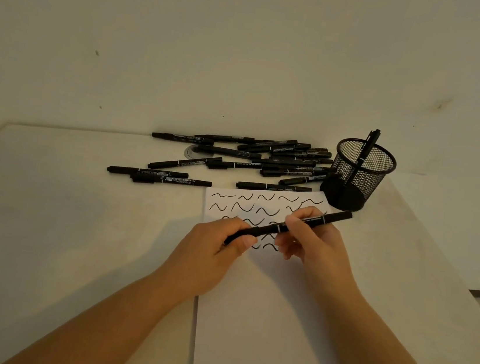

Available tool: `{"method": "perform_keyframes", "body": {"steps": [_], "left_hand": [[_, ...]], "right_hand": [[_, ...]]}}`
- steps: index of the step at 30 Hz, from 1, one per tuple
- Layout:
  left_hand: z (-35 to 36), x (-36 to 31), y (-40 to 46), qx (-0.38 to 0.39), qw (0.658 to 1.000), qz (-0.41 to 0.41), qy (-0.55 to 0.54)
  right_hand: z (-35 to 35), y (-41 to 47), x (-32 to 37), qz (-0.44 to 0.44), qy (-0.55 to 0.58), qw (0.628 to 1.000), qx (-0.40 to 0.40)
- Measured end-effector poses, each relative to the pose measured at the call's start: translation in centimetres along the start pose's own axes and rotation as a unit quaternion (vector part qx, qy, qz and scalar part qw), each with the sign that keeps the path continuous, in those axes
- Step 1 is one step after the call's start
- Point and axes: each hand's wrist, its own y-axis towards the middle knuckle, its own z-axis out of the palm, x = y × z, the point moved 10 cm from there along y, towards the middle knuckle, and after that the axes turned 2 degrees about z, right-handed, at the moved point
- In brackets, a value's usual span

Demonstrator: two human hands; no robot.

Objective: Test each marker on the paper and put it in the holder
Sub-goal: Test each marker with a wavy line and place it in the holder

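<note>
Both my hands hold one black marker (269, 230) level above the white paper (262, 307). My left hand (217, 252) grips its left end, where the cap is. My right hand (308, 236) pinches the barrel near the middle; the right end sticks out toward the holder. The paper carries several black wavy test strokes (247, 207) in rows. A black mesh holder (358, 176) stands at the paper's far right corner with one marker (365, 155) leaning in it. Several more black markers (266, 161) lie in a pile behind the paper.
Two loose markers (157, 176) lie left of the paper's top edge. A wall rises right behind the pile. The table's right edge (437, 253) runs diagonally past the holder, with floor beyond it at the far right.
</note>
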Motion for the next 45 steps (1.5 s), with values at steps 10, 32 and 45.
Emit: {"method": "perform_keyframes", "body": {"steps": [10, 32, 45], "left_hand": [[-0.8, -1.5, -0.6, -0.037, 0.999, 0.029, -0.015], [-2.2, -0.5, -0.6, -0.104, 0.994, -0.024, -0.019], [-2.9, -6.1, 2.3, -0.095, 0.988, 0.066, 0.102]], "right_hand": [[1.7, -0.6, 0.0, -0.022, -0.018, 0.997, 0.069], [-0.2, -0.9, 1.5, -0.072, -0.211, 0.971, -0.088], [4.7, -2.5, 9.1, -0.427, -0.603, 0.673, 0.014]]}}
